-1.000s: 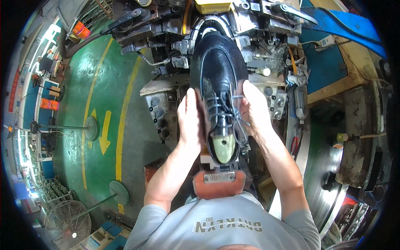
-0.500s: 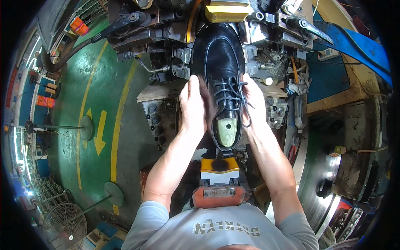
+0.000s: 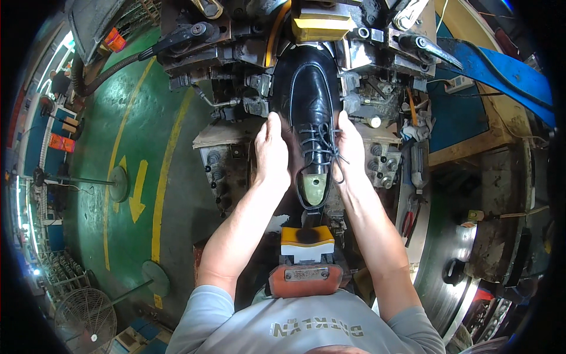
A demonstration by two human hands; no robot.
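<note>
A black leather lace-up shoe (image 3: 311, 88) lies toe-away between my hands, its toe inside the machine's clamp area under a yellow block (image 3: 321, 29). A green shoe last (image 3: 313, 187) with a dark hole fills its heel opening. Black laces (image 3: 321, 141) are tied over the tongue. My left hand (image 3: 272, 153) is at the shoe's left side, thumb up, its other fingers mostly hidden. Along the right side, my right hand (image 3: 350, 150) grips beside the laces, fingers partly hidden. Just behind the heel is a yellow-topped pad (image 3: 306, 236).
Metal clamps and levers (image 3: 200, 29) flank the toe. Control knobs (image 3: 383, 162) sit on panels either side. An orange-red plate (image 3: 306, 280) is near my body. At left are a green floor (image 3: 127, 194) and a fan (image 3: 85, 321); at right, a blue metal arm (image 3: 501, 71) and red-handled pliers (image 3: 408, 224).
The view has shifted a little. The shoe's heel has swung slightly left, and my right hand has moved left with it. Both hands stay at the shoe's sides.
</note>
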